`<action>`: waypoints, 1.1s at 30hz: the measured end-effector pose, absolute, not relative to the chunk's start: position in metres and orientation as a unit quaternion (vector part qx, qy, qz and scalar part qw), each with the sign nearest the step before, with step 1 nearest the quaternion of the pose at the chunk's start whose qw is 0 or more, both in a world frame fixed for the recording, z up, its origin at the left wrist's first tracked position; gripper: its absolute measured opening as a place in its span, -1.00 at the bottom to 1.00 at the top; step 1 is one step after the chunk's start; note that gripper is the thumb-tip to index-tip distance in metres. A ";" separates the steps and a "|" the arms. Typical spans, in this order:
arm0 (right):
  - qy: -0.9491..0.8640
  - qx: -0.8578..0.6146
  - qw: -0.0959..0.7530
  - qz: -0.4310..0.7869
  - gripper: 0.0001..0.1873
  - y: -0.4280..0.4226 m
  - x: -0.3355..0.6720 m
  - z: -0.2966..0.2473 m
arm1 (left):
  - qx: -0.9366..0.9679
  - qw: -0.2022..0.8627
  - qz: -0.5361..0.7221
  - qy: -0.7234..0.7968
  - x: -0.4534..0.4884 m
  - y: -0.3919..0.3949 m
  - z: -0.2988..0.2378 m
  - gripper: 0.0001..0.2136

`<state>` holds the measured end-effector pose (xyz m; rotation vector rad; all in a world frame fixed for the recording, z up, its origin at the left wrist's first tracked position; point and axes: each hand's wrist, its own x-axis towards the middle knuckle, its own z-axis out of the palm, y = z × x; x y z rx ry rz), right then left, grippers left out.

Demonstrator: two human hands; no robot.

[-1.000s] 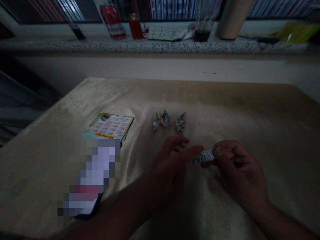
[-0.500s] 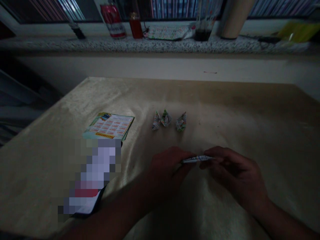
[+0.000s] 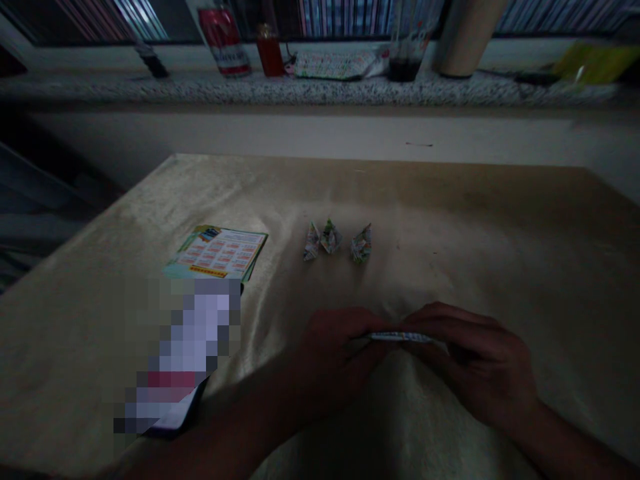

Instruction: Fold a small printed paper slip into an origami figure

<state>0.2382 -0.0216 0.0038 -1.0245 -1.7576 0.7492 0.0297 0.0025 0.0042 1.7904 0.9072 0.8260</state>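
Note:
A small folded piece of printed paper point(image 3: 400, 337) is held edge-on above the table, so only its thin rim shows. My left hand point(image 3: 345, 343) pinches its left end between thumb and fingers. On the opposite end, my right hand point(image 3: 473, 353) grips it the same way, with the fingertips of both hands close together. Beyond the hands stand three small folded paper shapes with pointed tips: a left one point(image 3: 311, 242), a middle one point(image 3: 331, 237) close beside it, and a right one point(image 3: 361, 244) a little apart.
Left on the cloth-covered table point(image 3: 450, 207) lie printed leaflets point(image 3: 217, 252) and a phone point(image 3: 183, 407) with a blurred-out screen. The granite windowsill point(image 3: 320, 92) behind carries a red can point(image 3: 225, 43), a small red bottle point(image 3: 270, 52), a cup of dark liquid point(image 3: 404, 63) and a tan cylinder point(image 3: 470, 40).
Both hands have come slightly lower and nearer with the folded paper. My right fingers have moved along its edge toward my left hand. The paper shapes stay put.

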 end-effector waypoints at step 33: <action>-0.743 -0.382 0.479 0.270 -0.84 -0.025 0.233 0.010 | 0.753 0.422 0.415 0.289 0.028 -0.001 0.012 -0.92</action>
